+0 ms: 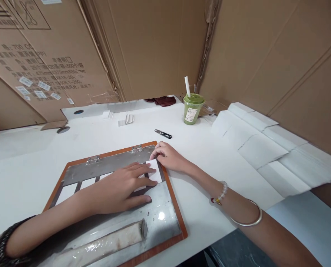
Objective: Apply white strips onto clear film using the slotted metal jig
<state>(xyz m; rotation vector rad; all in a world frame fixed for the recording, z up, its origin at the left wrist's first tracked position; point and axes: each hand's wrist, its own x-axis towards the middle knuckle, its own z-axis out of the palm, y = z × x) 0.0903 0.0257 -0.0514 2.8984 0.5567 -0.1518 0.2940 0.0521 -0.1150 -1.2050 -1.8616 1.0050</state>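
Note:
A hinged metal plate with an orange-brown border point(176, 207) lies on the table, with several white paper cards point(68, 193) set in a row of slots. Over the right part of the row, my left hand point(126, 185) lies palm down, fingers spread. Its fingertips press on the rightmost white card point(153, 165). At that card's upper edge, my right hand point(166, 155) has its fingers curled with thumb and forefinger close together at the card's corner. My left hand hides part of the row's middle cards. A taped, pale bar handle point(106, 241) runs along the metal plate's near side.
Black thread snips point(163, 134) lie beyond the plate. Farther back stand a green drink cup point(192, 111) with a straw, folded white papers point(126, 120) and a dark red cloth point(165, 101). White sheets point(265, 144) overlap at right. Cardboard walls point(159, 48) enclose the table.

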